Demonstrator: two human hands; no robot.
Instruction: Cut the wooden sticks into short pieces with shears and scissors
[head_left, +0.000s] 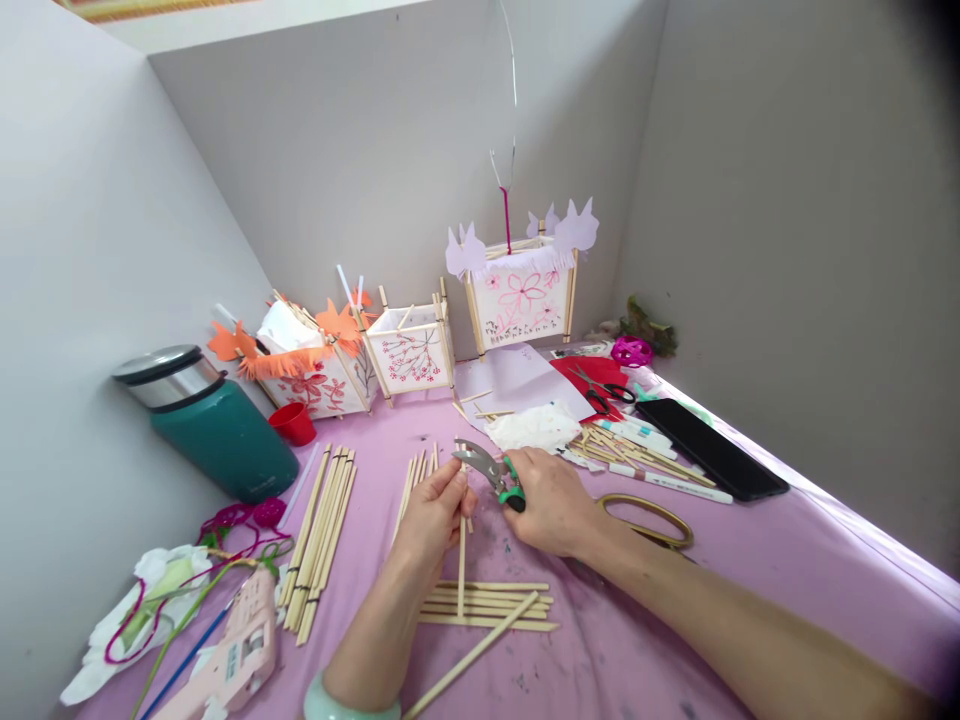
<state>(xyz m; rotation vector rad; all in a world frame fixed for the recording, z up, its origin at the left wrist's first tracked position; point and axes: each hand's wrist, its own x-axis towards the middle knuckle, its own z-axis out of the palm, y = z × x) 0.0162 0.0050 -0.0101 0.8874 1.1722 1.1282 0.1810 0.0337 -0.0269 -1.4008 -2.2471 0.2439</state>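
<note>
My left hand point(429, 518) pinches a thin wooden stick point(461, 565), which stands out above and below the fingers. In my right hand point(553, 500) are pruning shears point(484, 462) with green handles. Their curved blades are around or beside the stick's upper end, just above my left fingertips; I cannot tell whether they touch it. Below the hands, several wooden sticks point(487, 618) lie side by side, with a longer stick point(476, 655) slanting across them. More sticks point(410, 482) lie behind my left hand, partly hidden by it. Gold-handled scissors point(686, 530) rest under my right forearm, blades hidden.
Bundled sticks point(319, 545), a pink glue gun point(240, 650) and a teal bottle point(225, 435) are at left. Decorated paper lanterns point(411, 355) stand along the back wall. At right lie a black phone point(709, 448), a marker point(667, 483), short sticks point(622, 450) and black-handled scissors point(600, 390).
</note>
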